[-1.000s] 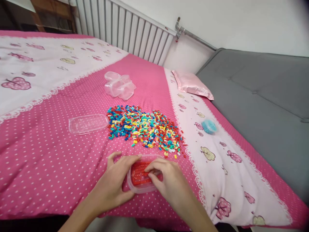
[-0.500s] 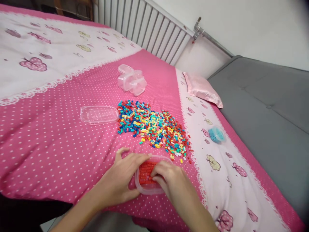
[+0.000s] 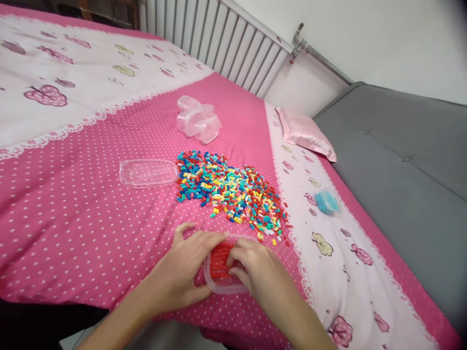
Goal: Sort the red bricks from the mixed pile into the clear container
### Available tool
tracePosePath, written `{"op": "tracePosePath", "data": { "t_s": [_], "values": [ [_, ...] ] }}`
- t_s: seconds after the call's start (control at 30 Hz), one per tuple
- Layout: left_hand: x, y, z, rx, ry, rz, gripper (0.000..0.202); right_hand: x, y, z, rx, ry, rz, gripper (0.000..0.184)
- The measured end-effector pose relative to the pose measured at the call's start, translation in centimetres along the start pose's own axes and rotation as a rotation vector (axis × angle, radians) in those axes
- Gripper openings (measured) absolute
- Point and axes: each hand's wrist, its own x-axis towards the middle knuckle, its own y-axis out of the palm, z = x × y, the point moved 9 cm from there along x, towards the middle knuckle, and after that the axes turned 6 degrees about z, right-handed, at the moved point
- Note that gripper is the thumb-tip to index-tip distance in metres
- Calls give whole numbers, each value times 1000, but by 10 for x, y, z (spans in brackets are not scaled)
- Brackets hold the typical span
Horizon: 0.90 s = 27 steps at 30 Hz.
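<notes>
Left hand (image 3: 189, 265) spread against a rounded clear-plastic tub (image 3: 223, 288); right hand (image 3: 257, 266) curled over small red blocks (image 3: 218, 265) inside, cannot tell if pinching

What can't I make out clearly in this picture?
In the head view:
Whether the right grip holds anything: curled fingers hide it.
Lower right corner of the clear box: behind that grip.
Marks on the clear lid: too faint to read.
Exact count of the loose pieces: too small, overlapping.
</notes>
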Motion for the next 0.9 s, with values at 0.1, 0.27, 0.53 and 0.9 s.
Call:
{"op": "tracePosePath", "data": {
  "t_s": [0.1, 0.27, 0.53, 0.9],
  "values": [
    [1, 0, 1, -2, -6, 8, 77, 0, 0, 1, -4, -9, 6, 19],
    [0, 2, 1, -4, -8, 21, 76, 1, -2, 4, -21, -1, 37, 17],
    [-1, 2, 2, -14, -9, 19, 79, -3, -2, -5, -45, 52, 82, 21],
    [-1, 3, 3, -20, -11, 22, 77, -5, -2, 6, -91, -65, 82, 24]
  ]
}}
